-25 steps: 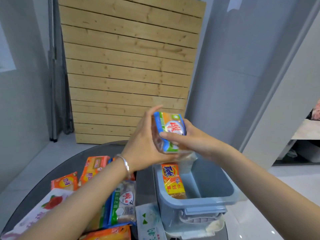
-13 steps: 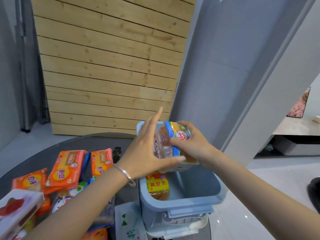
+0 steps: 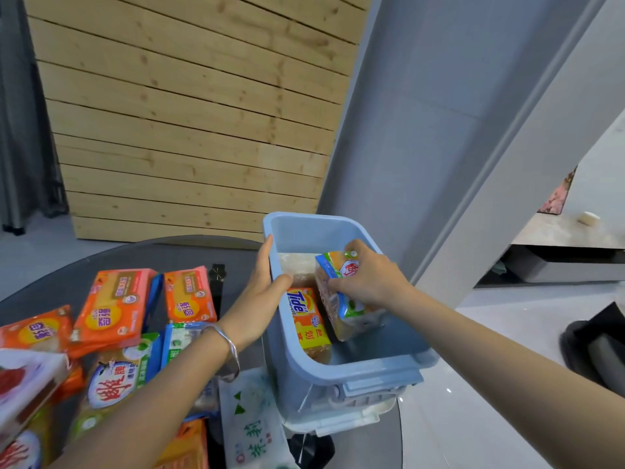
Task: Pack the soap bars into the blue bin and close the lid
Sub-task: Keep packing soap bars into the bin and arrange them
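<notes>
Two packs sit in the pale blue plastic bin (image 3: 351, 368): your right hand (image 3: 370, 282) grasps the blue-and-green wrapped soap pack (image 3: 341, 301) beside the yellow Tide bar (image 3: 306, 318); your left hand (image 3: 260, 299) clamps the rim (many orange wrapped bars (image 3: 111, 309) remain outside, lid not yet on).

- One view only, the camera on my head; nothing to overlap it with.
- It looks forward and down over both my forearms, which enter from the bottom edge.
- Close range: the blue bin (image 3: 368, 370) sits centre frame, the dark table (image 3: 189, 255) below left.
- Wide-angle bend shows in the plank wall (image 3: 189, 106) behind.
- Floor visible far right.
</notes>
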`<state>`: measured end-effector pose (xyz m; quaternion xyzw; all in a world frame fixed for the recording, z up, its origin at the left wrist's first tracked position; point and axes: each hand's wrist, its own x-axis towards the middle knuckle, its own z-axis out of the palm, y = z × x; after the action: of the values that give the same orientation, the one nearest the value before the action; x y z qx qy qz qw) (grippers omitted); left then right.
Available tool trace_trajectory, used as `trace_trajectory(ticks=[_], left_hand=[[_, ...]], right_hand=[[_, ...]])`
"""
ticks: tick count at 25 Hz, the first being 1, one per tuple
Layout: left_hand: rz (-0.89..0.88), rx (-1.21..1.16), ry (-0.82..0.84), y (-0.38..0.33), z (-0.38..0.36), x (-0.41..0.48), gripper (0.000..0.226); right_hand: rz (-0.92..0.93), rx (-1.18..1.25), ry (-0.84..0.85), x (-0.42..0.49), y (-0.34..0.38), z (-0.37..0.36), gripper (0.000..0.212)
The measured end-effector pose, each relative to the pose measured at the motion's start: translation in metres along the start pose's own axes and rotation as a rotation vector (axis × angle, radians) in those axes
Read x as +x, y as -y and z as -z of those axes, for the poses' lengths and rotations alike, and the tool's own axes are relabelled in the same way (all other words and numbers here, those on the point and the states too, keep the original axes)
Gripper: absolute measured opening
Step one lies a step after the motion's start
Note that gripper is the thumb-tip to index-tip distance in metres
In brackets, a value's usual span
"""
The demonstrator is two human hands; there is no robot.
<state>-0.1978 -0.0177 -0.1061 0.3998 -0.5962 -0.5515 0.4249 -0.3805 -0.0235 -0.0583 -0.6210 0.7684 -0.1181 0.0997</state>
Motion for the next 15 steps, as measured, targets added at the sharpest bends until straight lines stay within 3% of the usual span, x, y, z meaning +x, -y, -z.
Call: trace_trajectory(ticks=[5, 10, 13, 15], left_hand=[[-0.016, -0.024, -0.012, -0.002, -0.002, -0.001, 0.067], [-0.018, 0.012, 0.009, -0.002, 0.001, -0.001, 0.066], [-0.015, -0.010, 0.012, -0.002, 0.001, -0.001, 0.066], [-0.018, -0.015, 0.020, -0.001, 0.001, -0.002, 0.066]], right_hand=[[-0.074, -0.039, 0.115, -0.001, -0.003, -0.014, 0.059], [-0.153, 0.331, 0.263, 0.008, -0.012, -0.034, 0.077], [-0.077, 0.388, 0.392, 0.009, -0.018, -0.028, 0.071], [0.079, 0.236, 0.484, 0.006, -0.022, -0.016, 0.081]])
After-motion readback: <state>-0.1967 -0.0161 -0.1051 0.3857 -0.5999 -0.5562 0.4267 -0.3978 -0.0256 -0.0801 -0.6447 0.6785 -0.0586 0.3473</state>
